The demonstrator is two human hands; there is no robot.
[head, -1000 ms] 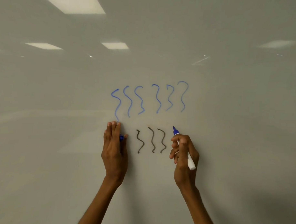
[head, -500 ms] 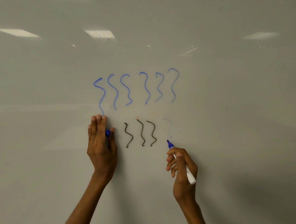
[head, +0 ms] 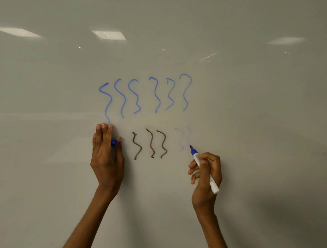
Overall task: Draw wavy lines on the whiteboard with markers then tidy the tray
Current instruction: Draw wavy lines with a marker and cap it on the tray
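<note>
The whiteboard fills the view. Several blue wavy lines run across its upper middle, and three dark brown wavy lines sit below them. Right of those are two very faint blue wavy lines. My right hand grips a blue marker with a white barrel; its tip touches the board at the lower end of the right faint line. My left hand rests flat on the board left of the brown lines, its thumb pinching the blue marker cap against the fingers.
Ceiling lights reflect on the glossy board as bright patches near the top. The tray is out of view. Bare board stretches to the left, right and below my arms.
My right hand has drawn two faint blue wavy lines downward, one after the other, beside the brown ones. The left hand has stayed on the board with the cap.
</note>
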